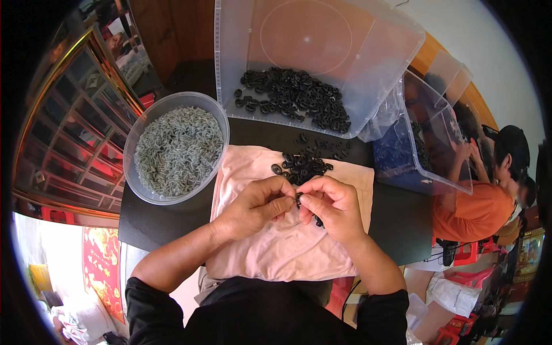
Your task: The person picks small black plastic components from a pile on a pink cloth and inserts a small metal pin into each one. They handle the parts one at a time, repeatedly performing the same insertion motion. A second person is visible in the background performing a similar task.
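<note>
My left hand (259,204) and my right hand (333,207) meet over a pink cloth (276,247), fingertips pinched together on a small black ring part (298,199). My right hand also seems to hold more black parts, one showing under the palm (318,222). Just beyond my fingers lies a loose pile of black ring parts (305,164) on the cloth. A round clear bowl (150,192) full of small grey-green pieces (178,149) stands to the left. A clear plastic bin (356,46), tipped on its side, holds many more black rings (296,98).
The cloth lies on a black tabletop (155,224). A second clear bin (428,144) with dark parts sits at the right. A person in an orange shirt (474,213) works beside it. A glass-fronted cabinet (75,132) stands to the left.
</note>
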A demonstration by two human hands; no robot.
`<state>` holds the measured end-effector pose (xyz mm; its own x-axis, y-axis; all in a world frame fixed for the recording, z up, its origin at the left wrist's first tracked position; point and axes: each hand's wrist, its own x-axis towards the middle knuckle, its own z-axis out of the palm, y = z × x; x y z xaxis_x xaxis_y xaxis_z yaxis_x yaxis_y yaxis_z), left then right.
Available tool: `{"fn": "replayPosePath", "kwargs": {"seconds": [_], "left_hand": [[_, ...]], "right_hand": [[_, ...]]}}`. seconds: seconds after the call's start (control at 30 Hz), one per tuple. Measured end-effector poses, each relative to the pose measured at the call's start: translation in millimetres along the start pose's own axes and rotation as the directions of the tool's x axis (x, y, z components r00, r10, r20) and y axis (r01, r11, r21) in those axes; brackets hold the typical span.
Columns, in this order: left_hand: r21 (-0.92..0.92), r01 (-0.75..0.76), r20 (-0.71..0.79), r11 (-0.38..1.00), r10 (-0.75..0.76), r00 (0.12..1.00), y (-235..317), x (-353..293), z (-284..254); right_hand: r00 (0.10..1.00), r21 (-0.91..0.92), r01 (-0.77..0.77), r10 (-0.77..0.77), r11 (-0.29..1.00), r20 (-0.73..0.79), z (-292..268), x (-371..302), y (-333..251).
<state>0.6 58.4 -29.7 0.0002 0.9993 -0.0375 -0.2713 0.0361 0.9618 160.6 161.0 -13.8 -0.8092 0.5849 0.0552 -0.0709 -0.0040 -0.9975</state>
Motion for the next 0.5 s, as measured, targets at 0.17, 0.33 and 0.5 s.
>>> {"fn": "replayPosePath", "kwargs": {"seconds": [0.17,0.33,0.5], "left_hand": [[0.024,-0.007,-0.010,1.000,0.007,1.000,-1.0,0.3,0.7],[0.133,0.003,-0.046,0.991,0.003,0.999,1.2,-1.7,1.9],[0.163,0.008,-0.031,0.987,-0.003,1.000,1.1,-1.2,0.7]], "right_hand": [[0.997,-0.025,0.081,-0.081,0.996,-0.008,2.1,-2.0,1.5],[0.984,-0.138,0.172,-0.176,0.975,-0.016,4.1,-4.5,0.6],[0.981,-0.124,0.194,-0.196,0.973,0.000,1.8,-3.7,7.3]]}}
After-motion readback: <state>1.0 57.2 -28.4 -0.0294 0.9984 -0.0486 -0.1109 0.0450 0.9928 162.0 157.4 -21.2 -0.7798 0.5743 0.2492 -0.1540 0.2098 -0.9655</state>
